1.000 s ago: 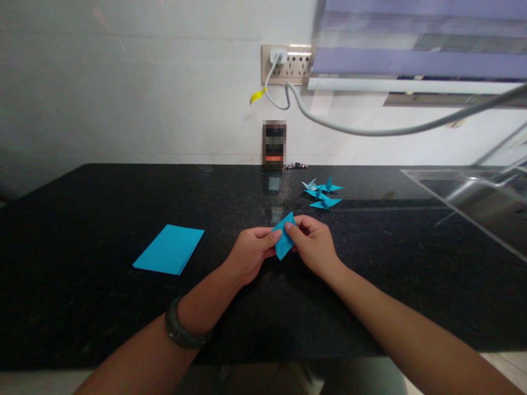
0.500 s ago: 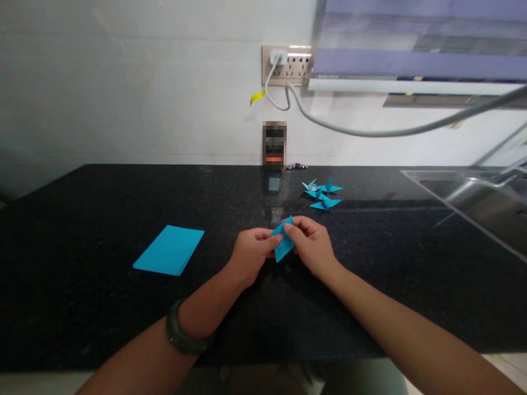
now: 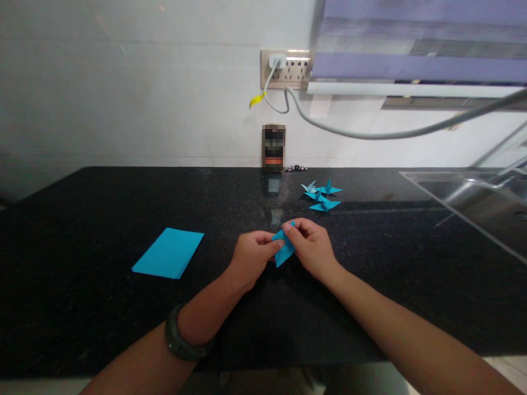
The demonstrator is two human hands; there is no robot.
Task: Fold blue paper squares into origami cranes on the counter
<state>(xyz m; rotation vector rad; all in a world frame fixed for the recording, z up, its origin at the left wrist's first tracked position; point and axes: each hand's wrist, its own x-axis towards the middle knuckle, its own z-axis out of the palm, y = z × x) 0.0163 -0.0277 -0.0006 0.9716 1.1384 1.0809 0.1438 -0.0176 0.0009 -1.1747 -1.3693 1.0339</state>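
A small folded piece of blue origami paper [image 3: 284, 253] is held between both hands, just above the dark counter. My left hand [image 3: 254, 257] pinches its left side, thumb on top. My right hand [image 3: 312, 244] grips its upper right part, with the thumb pressed near the top corner. The fingers beneath the paper are mostly hidden. To the left lies a stack of blue paper sheets [image 3: 168, 253]. Beyond my right hand stand several folded paper cranes [image 3: 326, 205], most of them blue and one paler.
The black counter [image 3: 102, 312] runs back to a white wall. A phone-like object with a blurred front [image 3: 274, 148] leans there beside a beaded strand [image 3: 296, 168]. A grey cable [image 3: 362, 134] hangs from the wall socket [image 3: 294, 71]. At right is a metal sink [image 3: 486, 203].
My right thumb and fingers have shifted slightly over the paper's top corner, covering more of it. The whole view has dropped a little. Stack and cranes stay in place.
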